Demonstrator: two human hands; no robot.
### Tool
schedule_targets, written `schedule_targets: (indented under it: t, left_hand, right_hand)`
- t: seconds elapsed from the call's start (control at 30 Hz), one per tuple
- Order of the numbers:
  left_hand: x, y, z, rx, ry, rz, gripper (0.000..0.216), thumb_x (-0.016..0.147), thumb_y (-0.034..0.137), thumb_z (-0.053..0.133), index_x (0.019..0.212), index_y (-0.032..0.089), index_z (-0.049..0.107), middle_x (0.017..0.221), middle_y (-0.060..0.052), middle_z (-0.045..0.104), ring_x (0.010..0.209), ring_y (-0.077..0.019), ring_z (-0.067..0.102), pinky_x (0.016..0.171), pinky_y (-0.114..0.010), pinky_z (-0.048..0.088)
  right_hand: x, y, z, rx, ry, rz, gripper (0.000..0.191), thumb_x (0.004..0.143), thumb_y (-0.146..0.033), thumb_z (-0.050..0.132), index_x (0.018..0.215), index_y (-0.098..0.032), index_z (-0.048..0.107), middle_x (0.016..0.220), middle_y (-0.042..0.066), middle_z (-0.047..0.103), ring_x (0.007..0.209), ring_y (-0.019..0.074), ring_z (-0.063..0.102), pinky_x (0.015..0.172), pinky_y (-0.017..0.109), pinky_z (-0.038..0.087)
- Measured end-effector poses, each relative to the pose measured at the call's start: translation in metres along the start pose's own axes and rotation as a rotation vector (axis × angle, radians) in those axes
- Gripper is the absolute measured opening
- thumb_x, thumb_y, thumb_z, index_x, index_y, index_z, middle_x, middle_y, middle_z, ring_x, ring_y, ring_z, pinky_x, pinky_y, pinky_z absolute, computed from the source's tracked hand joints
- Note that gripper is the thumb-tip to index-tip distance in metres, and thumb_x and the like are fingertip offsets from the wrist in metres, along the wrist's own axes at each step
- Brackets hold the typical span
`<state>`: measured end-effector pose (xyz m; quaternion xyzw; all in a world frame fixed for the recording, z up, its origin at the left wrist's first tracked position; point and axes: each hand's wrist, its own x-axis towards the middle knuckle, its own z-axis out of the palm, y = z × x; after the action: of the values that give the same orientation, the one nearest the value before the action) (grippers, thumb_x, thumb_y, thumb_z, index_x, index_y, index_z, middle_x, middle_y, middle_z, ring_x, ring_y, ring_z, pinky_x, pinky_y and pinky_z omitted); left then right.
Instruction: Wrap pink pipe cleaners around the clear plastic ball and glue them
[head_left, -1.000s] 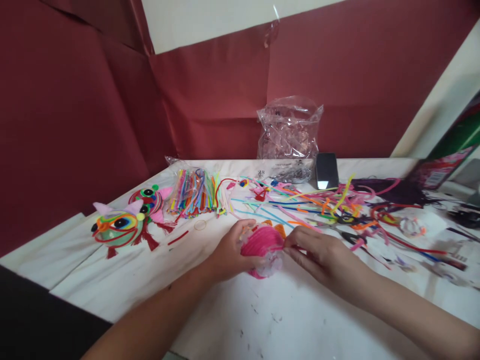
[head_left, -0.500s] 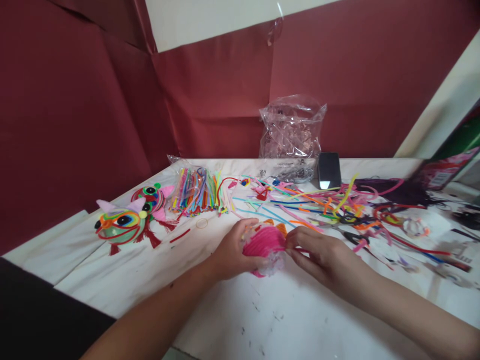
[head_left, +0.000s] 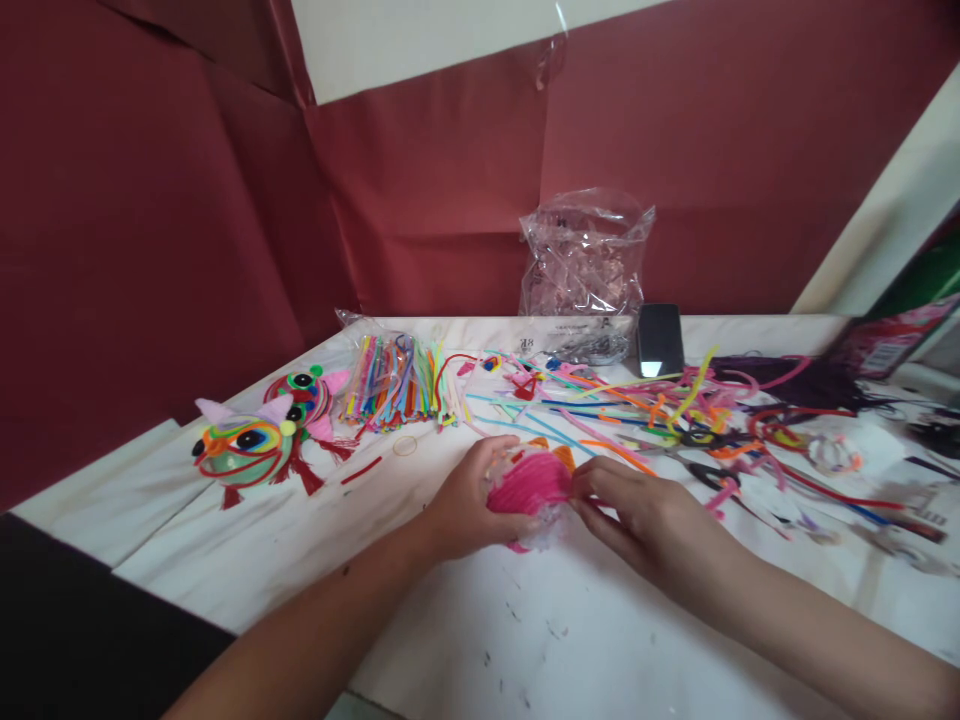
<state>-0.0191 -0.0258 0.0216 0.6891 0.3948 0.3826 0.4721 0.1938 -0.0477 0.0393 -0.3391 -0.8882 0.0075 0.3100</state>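
My left hand (head_left: 469,505) is wrapped round the left side of a rounded, clear craft piece (head_left: 529,482) covered with rows of bright pink pipe cleaner. Two orange points stick up at its top, and part of it is hidden by my fingers and thumb. On the other side, my right hand (head_left: 626,510) is closed in a pinch on the end of a pink pipe cleaner (head_left: 568,499) at the piece's right edge. Most of that strand is hidden behind the fingers. Both hands are above the white tabletop (head_left: 585,650).
Two lion-head crafts (head_left: 247,452) with red tassels stand at the left. Bagged pipe cleaners (head_left: 397,385) lie behind my left hand. Loose pipe cleaners, scissors (head_left: 705,475) and a clear ball (head_left: 832,448) spread rightward. A phone (head_left: 660,340) leans beside a clear plastic bag (head_left: 585,260) at the back.
The pink strand that showed below my right fingers is now mostly out of sight, and the fingers have closed in slightly at the piece's edge. My left hand keeps its hold.
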Motion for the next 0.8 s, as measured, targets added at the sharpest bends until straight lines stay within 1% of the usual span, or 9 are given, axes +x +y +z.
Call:
schedule_targets:
  t: [0.13,0.33,0.53,0.7,0.8]
  left_hand:
    - [0.0001,-0.0001,0.0003,0.024,0.002,0.012,0.079,0.051,0.026,0.081,0.12,0.019,0.043,0.124,-0.011,0.053,0.114,-0.0284,0.053,0.096,-0.042,0.041]
    - [-0.0006,-0.0014,0.0001,0.046,0.014,0.047,0.078,0.052,0.028,0.081,0.12,0.019,0.044,0.126,-0.012,0.05,0.121,-0.029,0.047,0.1,-0.042,0.038]
    - [-0.0014,-0.0026,0.0007,0.085,0.013,0.054,0.079,0.053,0.027,0.081,0.122,0.021,0.043,0.127,-0.011,0.051,0.118,-0.0289,0.049,0.099,-0.044,0.039]
    - [-0.0021,-0.0017,0.0017,0.102,0.024,0.067,0.079,0.053,0.028,0.081,0.123,0.02,0.044,0.128,-0.011,0.051,0.121,-0.0301,0.047,0.101,-0.044,0.038]
    - [-0.0028,-0.0036,0.0023,0.128,0.015,0.09,0.08,0.055,0.03,0.08,0.124,0.02,0.042,0.13,-0.012,0.049,0.122,-0.0302,0.046,0.102,-0.043,0.037]
  right_hand:
    - [-0.0016,0.0011,0.0025,-0.022,0.02,-0.018,0.018,0.091,-0.018,0.038,0.082,-0.019,0.053,0.073,0.006,0.062,0.063,0.0156,0.061,0.054,0.025,0.049]
    - [-0.001,-0.0003,0.0044,-0.069,0.043,-0.014,0.017,0.091,-0.019,0.039,0.082,-0.02,0.052,0.072,0.005,0.062,0.063,0.016,0.062,0.054,0.025,0.05]
    - [-0.0014,-0.0033,0.0072,-0.096,0.064,-0.008,0.018,0.091,-0.019,0.039,0.08,-0.02,0.053,0.072,0.005,0.062,0.063,0.0156,0.062,0.054,0.025,0.05]
    - [-0.0032,-0.0034,0.0105,-0.102,0.062,0.016,0.019,0.091,-0.02,0.038,0.08,-0.019,0.054,0.072,0.006,0.061,0.065,0.0172,0.061,0.055,0.028,0.051]
    - [-0.004,-0.0042,0.0105,-0.094,0.034,0.036,0.02,0.091,-0.02,0.038,0.081,-0.018,0.055,0.073,0.007,0.06,0.065,0.018,0.061,0.055,0.029,0.051]
